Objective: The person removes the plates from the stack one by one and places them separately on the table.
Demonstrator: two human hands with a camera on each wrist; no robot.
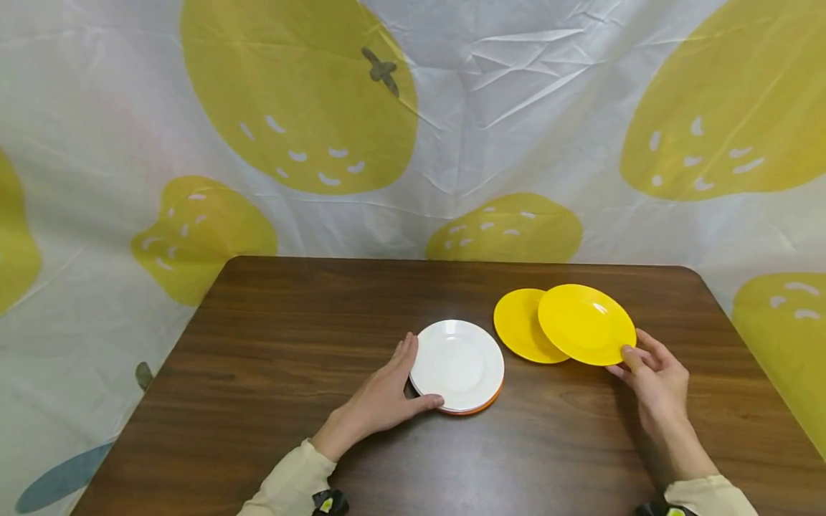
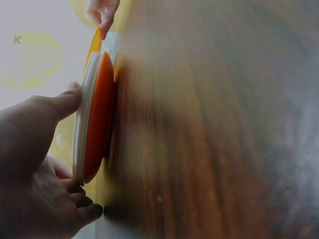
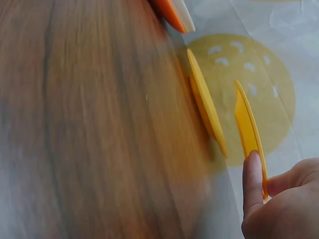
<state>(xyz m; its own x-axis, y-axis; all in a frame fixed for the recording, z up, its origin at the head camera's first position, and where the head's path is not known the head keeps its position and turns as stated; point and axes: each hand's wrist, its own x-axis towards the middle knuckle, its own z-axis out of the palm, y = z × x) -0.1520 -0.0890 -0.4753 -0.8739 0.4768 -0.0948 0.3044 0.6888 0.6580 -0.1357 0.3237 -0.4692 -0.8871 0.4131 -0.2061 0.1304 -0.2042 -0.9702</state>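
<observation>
- Two bare hands are working over a brown wood-grain table (image 1: 193,430) in the head view. The right hand (image 1: 658,387) is pinching the near-right rim of a glossy yellow round plate (image 1: 584,326), thumb on top, fingers beneath. A second yellow round plate (image 1: 518,326) is lying left of the right fingertips, partly covered by the held one. The right hand is sitting nearer to it than the left. Both plates being round, neither is showing a long axis. The right forearm is reaching in from the lower right.
- In the left wrist view, the left hand (image 2: 35,164) is clasping the rim of a stack of white round plates (image 2: 81,134), thumb and fingers spread around it. An orange round plate (image 2: 98,124) is sitting underneath.
- In the right wrist view, the held plate is hanging tilted above its yellow mate, a gap separating them.
</observation>
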